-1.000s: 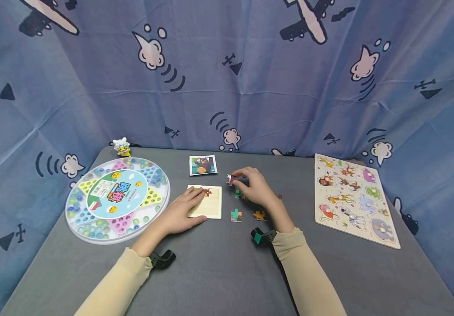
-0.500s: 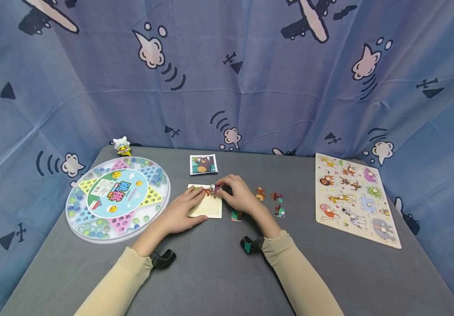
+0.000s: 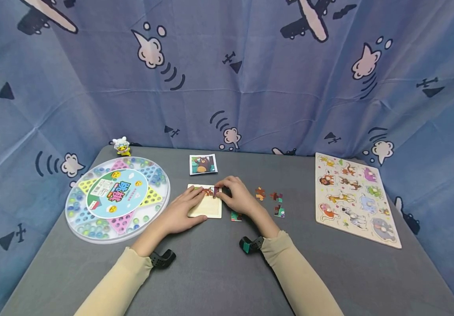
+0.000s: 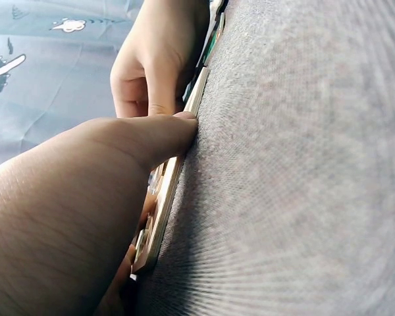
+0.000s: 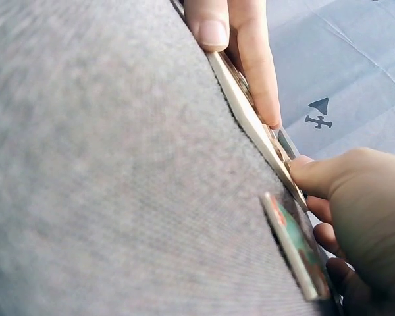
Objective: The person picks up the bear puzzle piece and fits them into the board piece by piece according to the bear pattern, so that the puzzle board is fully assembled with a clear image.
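Note:
A small pale wooden puzzle board (image 3: pixel 212 210) lies on the table in the head view, with puzzle pieces along its far edge. My left hand (image 3: pixel 179 212) rests over the board's left side, fingers stretched across it. Its thumb touches the board's near edge, as the left wrist view also shows. At the far right corner my right hand (image 3: pixel 239 197) pinches a purple-brown puzzle piece (image 3: pixel 216 192), which sits on the board beside a brown piece (image 3: pixel 208 192). In the right wrist view a green-and-brown loose piece (image 5: pixel 293 240) lies next to the board; fingers partly hide the board there.
Several loose puzzle pieces (image 3: pixel 260 193) lie right of the board. Behind it is a bear picture card (image 3: pixel 203 164). A round marble game board (image 3: pixel 117 195) and a small figurine (image 3: pixel 122 146) stand left; an animal peg board (image 3: pixel 355 199) lies right.
My right hand has carried the purple-brown puzzle piece left and nearer onto the board's far right corner, where the piece now lies flatter. The left hand has stayed in place.

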Motion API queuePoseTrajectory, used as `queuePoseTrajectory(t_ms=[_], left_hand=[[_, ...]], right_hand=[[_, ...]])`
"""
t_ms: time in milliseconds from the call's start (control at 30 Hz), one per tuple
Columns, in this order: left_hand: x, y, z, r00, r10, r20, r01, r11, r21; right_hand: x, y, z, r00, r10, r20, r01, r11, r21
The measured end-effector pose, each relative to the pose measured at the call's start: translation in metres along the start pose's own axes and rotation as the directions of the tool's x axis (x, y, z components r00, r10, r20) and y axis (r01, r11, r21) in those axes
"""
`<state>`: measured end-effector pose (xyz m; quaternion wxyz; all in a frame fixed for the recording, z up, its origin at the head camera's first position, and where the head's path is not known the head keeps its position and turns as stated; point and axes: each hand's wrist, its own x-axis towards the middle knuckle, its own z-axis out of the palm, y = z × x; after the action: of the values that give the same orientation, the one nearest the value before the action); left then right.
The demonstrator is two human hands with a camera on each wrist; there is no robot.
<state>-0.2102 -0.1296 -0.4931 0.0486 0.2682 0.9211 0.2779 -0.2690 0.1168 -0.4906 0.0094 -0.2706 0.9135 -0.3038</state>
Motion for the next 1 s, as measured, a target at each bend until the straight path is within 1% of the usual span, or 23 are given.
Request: queuePoseTrajectory(t_ms=[267,667,1000], left_hand=[[-0.0004,-0.0002,-0.0002,1.0,-0.003,-0.001,0.003,1.0,-0.001],[0.0004,-0.0003,-0.0002,1.0,-0.002,0.003,0.002,1.0,0.0],[0.0008,-0.0002,0.0006,1.0,0.001,-0.001,-0.001,1.0,-0.002]], right_hand=[[-0.0014,-0.0001,0.0004,1.0,-0.017,-0.007,0.017,1.0,-0.006],[-0.0017,0.0,0.0003,0.999,-0.002,-0.044,0.002,1.0,-0.005],[-0.0017,-0.0023,0.0014,0.999,0.005,-0.054,-0.007,0.999,-0.032]])
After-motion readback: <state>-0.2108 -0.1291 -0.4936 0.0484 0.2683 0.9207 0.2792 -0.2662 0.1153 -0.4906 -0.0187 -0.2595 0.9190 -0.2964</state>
